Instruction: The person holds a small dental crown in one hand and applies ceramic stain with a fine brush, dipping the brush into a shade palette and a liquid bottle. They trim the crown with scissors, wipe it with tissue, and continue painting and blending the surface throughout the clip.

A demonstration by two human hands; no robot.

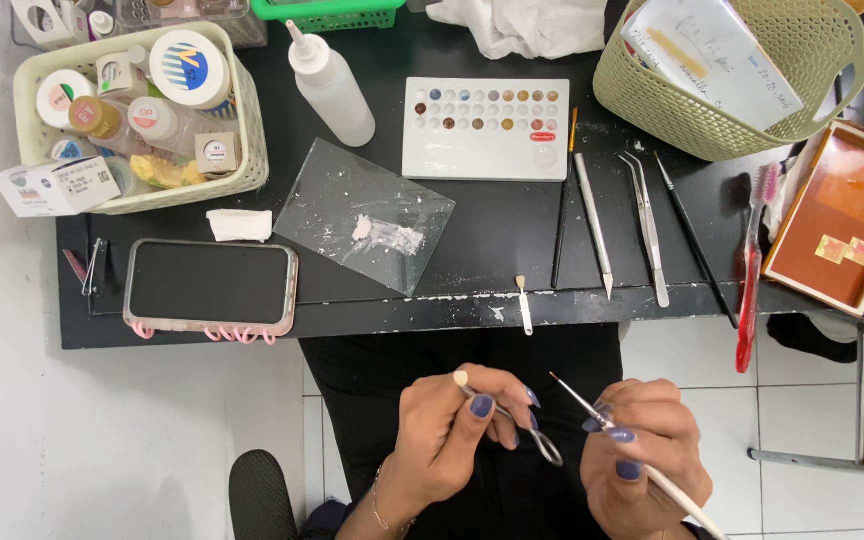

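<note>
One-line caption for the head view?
Left hand holds metal clamp; right hand holds fine brush below black worktable.

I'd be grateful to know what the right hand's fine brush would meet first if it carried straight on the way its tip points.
Probably the small tooth-like piece held up on the clamp in the left hand. The brush in the right hand points up-left toward it, though depth is unclear.

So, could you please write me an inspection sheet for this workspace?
Surface: black table, edge chipped, white powder specks.
Job's things: thin metal clamp tool with small pale piece in left hand; fine white-handled brush in right hand.
Clutter: white well palette, clear plastic sheet, black phone, cream basket of jars, squeeze bottle.
Grippers: both hands closed on tools.
Cables: nothing seen.
Surroundings: white tiled floor.
</note>
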